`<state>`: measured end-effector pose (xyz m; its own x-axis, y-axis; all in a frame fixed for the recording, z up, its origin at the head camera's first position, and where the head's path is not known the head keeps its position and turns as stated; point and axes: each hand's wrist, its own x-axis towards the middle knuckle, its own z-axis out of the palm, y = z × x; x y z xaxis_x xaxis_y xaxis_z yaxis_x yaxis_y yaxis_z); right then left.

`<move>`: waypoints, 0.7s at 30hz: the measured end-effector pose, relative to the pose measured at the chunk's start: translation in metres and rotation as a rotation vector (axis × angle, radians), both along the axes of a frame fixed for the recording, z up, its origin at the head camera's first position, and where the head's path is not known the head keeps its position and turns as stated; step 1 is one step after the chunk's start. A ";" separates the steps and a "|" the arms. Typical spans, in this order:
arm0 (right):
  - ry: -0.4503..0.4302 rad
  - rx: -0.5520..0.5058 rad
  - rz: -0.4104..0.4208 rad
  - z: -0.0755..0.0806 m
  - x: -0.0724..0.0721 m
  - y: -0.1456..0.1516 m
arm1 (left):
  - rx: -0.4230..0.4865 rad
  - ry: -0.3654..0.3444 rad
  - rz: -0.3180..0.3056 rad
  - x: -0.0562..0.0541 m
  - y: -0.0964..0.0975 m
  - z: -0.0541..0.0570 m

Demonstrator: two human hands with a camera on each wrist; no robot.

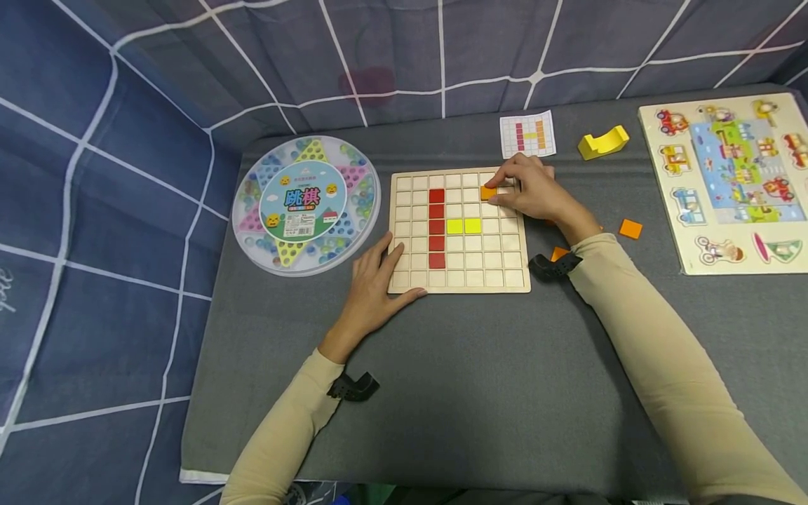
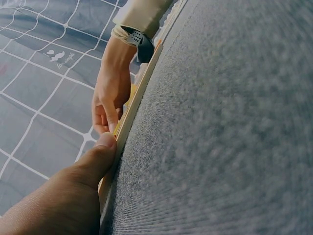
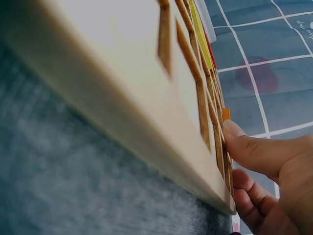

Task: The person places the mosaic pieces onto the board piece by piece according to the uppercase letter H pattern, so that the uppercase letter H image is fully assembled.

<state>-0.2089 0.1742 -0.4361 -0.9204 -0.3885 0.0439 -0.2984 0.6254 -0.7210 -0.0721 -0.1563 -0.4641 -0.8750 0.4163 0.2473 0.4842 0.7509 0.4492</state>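
Note:
A wooden grid board (image 1: pixel 482 279) lies on the grey cloth, with a column of red square tiles (image 1: pixel 437 228) and two yellow-green tiles (image 1: pixel 463 226) set in its cells. At the board's upper right, my right hand (image 1: pixel 536 188) pinches an orange square tile (image 1: pixel 488 193) between thumb and fingers, right at the grid. In the right wrist view the orange tile (image 3: pixel 226 113) shows at the thumb's tip. My left hand (image 1: pixel 372 284) rests at the board's lower left corner, fingers spread along the left side and thumb along the front edge.
A small pattern card (image 1: pixel 527 134) lies behind the board, a yellow curved block (image 1: pixel 603 142) beside it. Loose orange tiles (image 1: pixel 630 229) lie right of the board, one partly hidden by the right wrist. A round Chinese checkers box (image 1: pixel 303 203) sits left, a picture puzzle (image 1: pixel 688 242) far right.

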 end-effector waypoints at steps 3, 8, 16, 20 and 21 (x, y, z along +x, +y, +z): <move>-0.019 0.006 0.005 0.001 0.000 0.000 | 0.002 -0.003 0.000 0.000 0.000 0.000; -0.047 0.024 0.012 0.002 0.001 0.000 | -0.001 -0.012 0.000 0.000 0.000 -0.001; -0.046 0.061 0.064 0.007 0.004 0.004 | 0.004 -0.012 -0.002 0.001 0.000 -0.001; -0.006 0.073 0.121 0.009 0.008 0.010 | -0.001 -0.009 0.002 0.001 0.000 -0.001; 0.016 0.064 0.137 0.009 0.008 0.012 | -0.002 -0.009 0.002 0.001 0.000 0.000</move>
<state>-0.2004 0.1859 -0.4274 -0.8577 -0.5133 0.0292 -0.3955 0.6225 -0.6753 -0.0712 -0.1559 -0.4645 -0.8782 0.4149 0.2380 0.4782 0.7531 0.4519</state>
